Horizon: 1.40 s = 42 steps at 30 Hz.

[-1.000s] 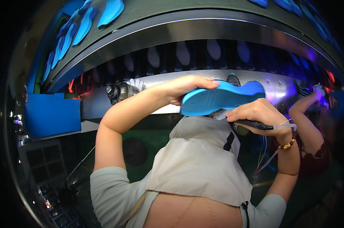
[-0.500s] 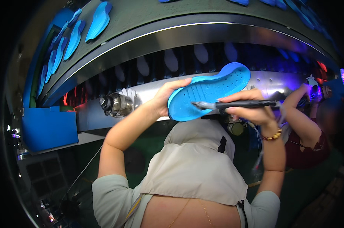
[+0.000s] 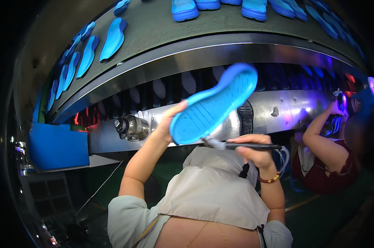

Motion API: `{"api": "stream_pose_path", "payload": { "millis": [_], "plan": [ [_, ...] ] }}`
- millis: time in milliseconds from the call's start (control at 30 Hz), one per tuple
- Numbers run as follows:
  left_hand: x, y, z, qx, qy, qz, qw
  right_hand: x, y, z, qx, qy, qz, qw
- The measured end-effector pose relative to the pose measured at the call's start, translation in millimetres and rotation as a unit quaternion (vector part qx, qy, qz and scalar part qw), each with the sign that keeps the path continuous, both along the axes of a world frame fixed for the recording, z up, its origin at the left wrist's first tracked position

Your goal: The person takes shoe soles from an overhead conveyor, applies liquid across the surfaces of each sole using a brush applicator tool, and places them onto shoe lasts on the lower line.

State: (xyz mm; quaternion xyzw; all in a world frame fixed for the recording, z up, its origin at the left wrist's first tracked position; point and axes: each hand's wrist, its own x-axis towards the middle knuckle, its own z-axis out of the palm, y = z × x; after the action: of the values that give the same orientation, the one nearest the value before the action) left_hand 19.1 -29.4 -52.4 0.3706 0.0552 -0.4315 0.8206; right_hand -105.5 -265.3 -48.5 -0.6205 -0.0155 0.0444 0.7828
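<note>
**A:** From the head view, what have you got up there?

**B:** My left hand [image 3: 170, 120] holds a blue shoe sole [image 3: 214, 105] raised in front of me, tread side turned toward my face. My left grip is closed on its lower end, thumb at the near edge, the other fingers hidden behind it. I judge I hold it by that end so the patterned face stays bare for the tool.

**A:** And the other hand?

**B:** My right hand [image 3: 255, 151] is wrapped shut around a dark pen-like tool [image 3: 245, 145], lying nearly level. Its pale tip [image 3: 209, 142] sits at the sole's lower edge, touching or just short of it; I cannot tell which.

**A:** Which way does the sole run?

**B:** Its long axis slants from lower left to upper right. The broad rounded end points up and right toward the steel conveyor housing [image 3: 286, 107]; the lower end sits in my palm.

**A:** What's around it?

**B:** More blue soles [image 3: 112, 39] lie on the curved grey belt [image 3: 154, 25] above. A co-worker's arm [image 3: 319, 136] is lifted to my right, well apart from mine. A blue bin [image 3: 59, 146] stands at my left, below the belt.
</note>
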Motion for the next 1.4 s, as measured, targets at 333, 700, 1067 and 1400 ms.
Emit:
{"api": "stream_pose_path", "payload": {
  "millis": [333, 700, 1067, 1400],
  "plan": [
    [164.4, 5.6, 96.2, -0.047, -0.181, 0.293, 0.938, -26.6, -43.0, -41.8, 0.198, 0.066, -0.239, 0.948],
    [228.2, -56.8, 95.2, 0.07, -0.147, 0.182, 0.97, -52.1, -55.6, -69.7, 0.269, 0.071, -0.333, 0.901],
    [283.3, -42.8, 66.2, 0.334, -0.287, 0.37, 0.818, -2.4, -48.1, -64.0, 0.242, 0.094, -0.215, 0.942],
    [277.3, -195.8, 87.2, 0.634, -0.709, -0.092, 0.294, -26.9, -74.1, -76.2, 0.239, 0.13, -0.282, 0.92]
  ]
}}
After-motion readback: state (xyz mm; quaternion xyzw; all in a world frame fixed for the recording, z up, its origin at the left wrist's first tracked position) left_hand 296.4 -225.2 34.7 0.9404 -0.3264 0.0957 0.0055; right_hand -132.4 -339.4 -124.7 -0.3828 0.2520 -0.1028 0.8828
